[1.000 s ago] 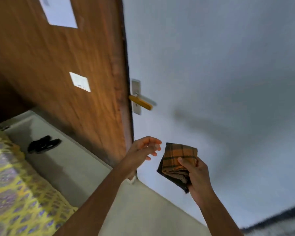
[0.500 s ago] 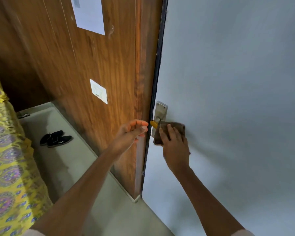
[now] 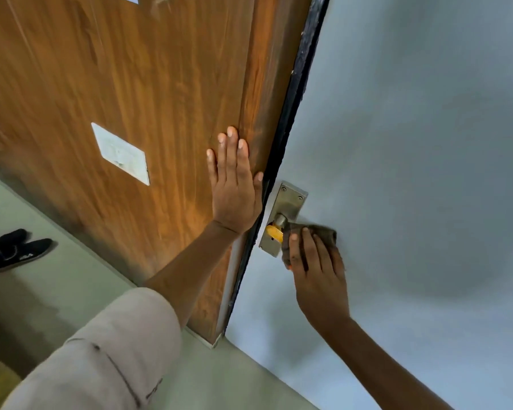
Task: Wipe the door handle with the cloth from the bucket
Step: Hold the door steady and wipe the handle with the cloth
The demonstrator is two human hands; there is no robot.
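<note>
Our right hand (image 3: pixel 314 261) is closed over the cloth (image 3: pixel 323 232), pressing it around the handle (image 3: pixel 274 232), which juts from the metal plate (image 3: pixel 288 202) on the grey door (image 3: pixel 412 173). The handle's long axis runs rightward, away from the door edge, under our palm, so we judge the wipe should slide along it. Our left hand (image 3: pixel 234 187) lies flat and spread, empty, on the wooden panel (image 3: pixel 131 84) just beside it.

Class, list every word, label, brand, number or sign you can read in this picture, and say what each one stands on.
None can be read for certain.
White logo on the side of the black shoe: too small and blurred to read.
Pale square plate on the wooden panel: no lettering shows.
Dark marks on the sleeve: illegible.
</note>
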